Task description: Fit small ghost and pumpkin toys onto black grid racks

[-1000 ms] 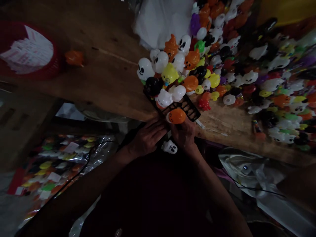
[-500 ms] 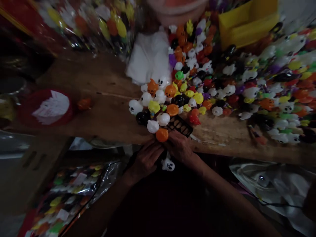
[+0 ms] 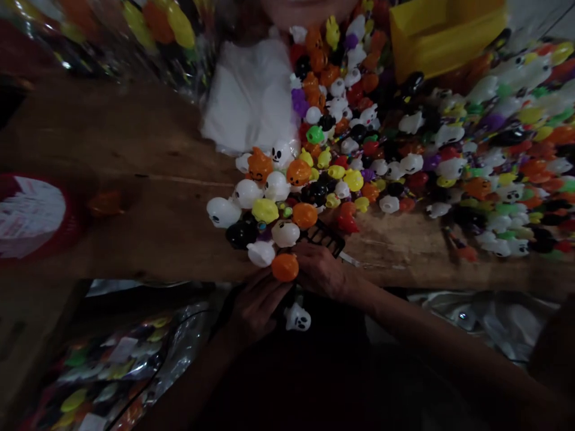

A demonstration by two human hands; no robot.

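Observation:
My left hand (image 3: 255, 306) is at the table's front edge, its fingers drawn together just below a round orange toy head (image 3: 284, 267). On the other side of that head is my right hand (image 3: 322, 269), fingers curled, next to a black slotted plastic rack (image 3: 324, 238). Whatever the fingertips pinch is hidden behind the orange head. A white ghost toy (image 3: 297, 317) with a black face shows just below and between the hands, against dark clothing. Close above them cluster white toy heads (image 3: 286, 233), a black one (image 3: 242, 232) and a yellow one (image 3: 265, 211).
Many small coloured toys (image 3: 478, 188) are heaped across the right of the wooden table (image 3: 148, 221). White plastic bags (image 3: 251, 96) lie at the back, left of a yellow container (image 3: 449, 39). A red tub (image 3: 67, 221) stands left; packed bags (image 3: 112, 359) lie below the table edge.
The view has shifted and come closer, so the red tub and bags sit further left. Both hands stay around the orange head, and the ghost toy still shows below them.

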